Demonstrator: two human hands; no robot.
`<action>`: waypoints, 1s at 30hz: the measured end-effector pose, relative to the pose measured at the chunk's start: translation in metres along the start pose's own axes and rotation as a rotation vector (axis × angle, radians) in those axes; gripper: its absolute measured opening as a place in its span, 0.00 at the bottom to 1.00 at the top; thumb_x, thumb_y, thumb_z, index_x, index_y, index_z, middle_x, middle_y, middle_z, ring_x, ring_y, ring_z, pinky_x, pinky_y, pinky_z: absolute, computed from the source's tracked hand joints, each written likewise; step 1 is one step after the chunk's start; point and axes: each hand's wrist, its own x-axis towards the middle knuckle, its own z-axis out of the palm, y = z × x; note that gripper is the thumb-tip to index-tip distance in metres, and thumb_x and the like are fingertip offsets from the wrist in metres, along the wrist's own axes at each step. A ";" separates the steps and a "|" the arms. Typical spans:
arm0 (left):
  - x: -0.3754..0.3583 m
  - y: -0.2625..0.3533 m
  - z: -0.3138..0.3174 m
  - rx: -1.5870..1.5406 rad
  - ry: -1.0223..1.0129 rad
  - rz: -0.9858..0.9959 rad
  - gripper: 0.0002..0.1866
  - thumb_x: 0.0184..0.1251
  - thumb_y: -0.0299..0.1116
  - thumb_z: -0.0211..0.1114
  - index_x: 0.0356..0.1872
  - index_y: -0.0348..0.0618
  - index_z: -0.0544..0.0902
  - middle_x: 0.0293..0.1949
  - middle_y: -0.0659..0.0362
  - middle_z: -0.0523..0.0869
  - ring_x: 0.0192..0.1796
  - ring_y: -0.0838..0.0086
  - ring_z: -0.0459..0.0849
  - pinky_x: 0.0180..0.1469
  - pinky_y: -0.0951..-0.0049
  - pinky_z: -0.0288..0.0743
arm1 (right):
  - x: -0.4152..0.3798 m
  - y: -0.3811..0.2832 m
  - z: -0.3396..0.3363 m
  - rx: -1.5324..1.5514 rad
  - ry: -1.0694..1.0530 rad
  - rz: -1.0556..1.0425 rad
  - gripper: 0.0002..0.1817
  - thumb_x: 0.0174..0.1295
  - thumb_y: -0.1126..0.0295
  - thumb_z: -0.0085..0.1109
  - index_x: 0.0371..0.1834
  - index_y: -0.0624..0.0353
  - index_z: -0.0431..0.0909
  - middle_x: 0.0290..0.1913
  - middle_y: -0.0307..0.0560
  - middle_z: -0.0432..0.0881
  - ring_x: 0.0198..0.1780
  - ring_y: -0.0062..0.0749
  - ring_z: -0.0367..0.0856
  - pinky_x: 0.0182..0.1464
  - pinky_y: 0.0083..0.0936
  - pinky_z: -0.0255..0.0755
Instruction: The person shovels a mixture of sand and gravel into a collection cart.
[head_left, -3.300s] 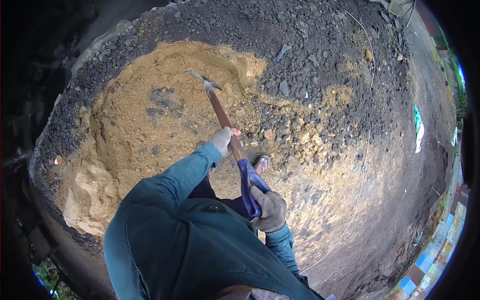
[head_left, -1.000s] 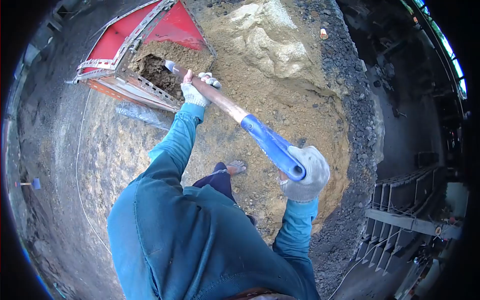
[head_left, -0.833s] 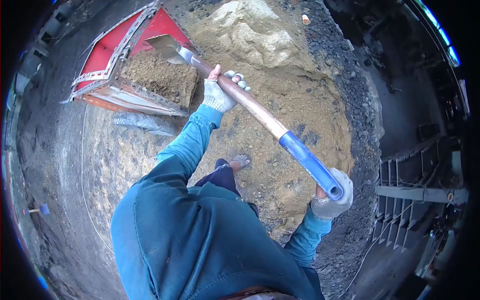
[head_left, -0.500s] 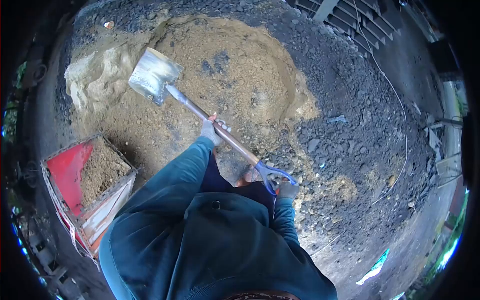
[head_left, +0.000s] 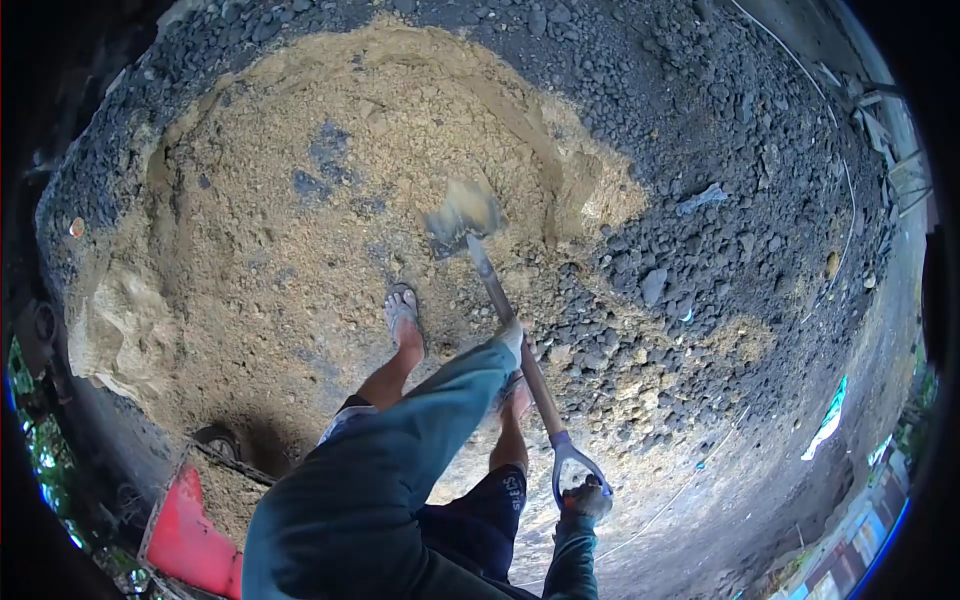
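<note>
A shovel point(head_left: 541, 388) slants across the middle of the view, its metal blade point(head_left: 464, 217) blurred over the brown sandy soil point(head_left: 430, 120). Partway down the shaft, my gloved left hand point(head_left: 517, 338) is closed around the wood, partly hidden by my sleeve. My gloved right hand point(head_left: 588, 499) grips the blue D-shaped handle at the near end. The blade overlaps the right part of the dug-out soil in this view. My feet stand on the soil close to the shaft, one bare foot point(head_left: 402, 308) showing left of it.
A red-walled box point(head_left: 190, 530) with soil inside stands at the lower left, beside a wheel point(head_left: 217, 438). Dark gravel point(head_left: 720, 130) rings the soil at the back and right. A pale lump point(head_left: 120, 325) lies at the left.
The shovel blade has swung right and nearer, from the upper left to over the soil. My right hand has moved lower. The view has turned, putting the red box lower.
</note>
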 end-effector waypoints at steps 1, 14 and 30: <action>-0.039 0.094 0.010 -0.120 -0.087 0.014 0.13 0.71 0.39 0.54 0.26 0.48 0.67 0.16 0.61 0.65 0.18 0.66 0.70 0.26 0.55 0.69 | -0.023 -0.016 0.074 -0.021 -0.113 -0.098 0.03 0.57 0.74 0.56 0.31 0.62 0.75 0.15 0.41 0.69 0.12 0.29 0.69 0.13 0.28 0.62; -0.046 0.202 -0.054 -0.291 -0.267 0.274 0.04 0.68 0.37 0.53 0.35 0.51 0.71 0.21 0.62 0.68 0.21 0.66 0.71 0.29 0.52 0.73 | -0.036 -0.028 0.189 0.091 -0.307 -0.278 0.05 0.55 0.83 0.53 0.32 0.61 0.74 0.22 0.43 0.75 0.14 0.26 0.72 0.12 0.22 0.67; -0.340 0.029 -0.355 -1.498 0.070 0.575 0.08 0.66 0.41 0.58 0.31 0.52 0.71 0.18 0.60 0.70 0.19 0.62 0.73 0.27 0.48 0.75 | -0.220 -0.131 0.222 -0.761 -1.258 -0.658 0.05 0.62 0.73 0.51 0.36 0.58 0.77 0.24 0.40 0.78 0.20 0.26 0.73 0.20 0.24 0.68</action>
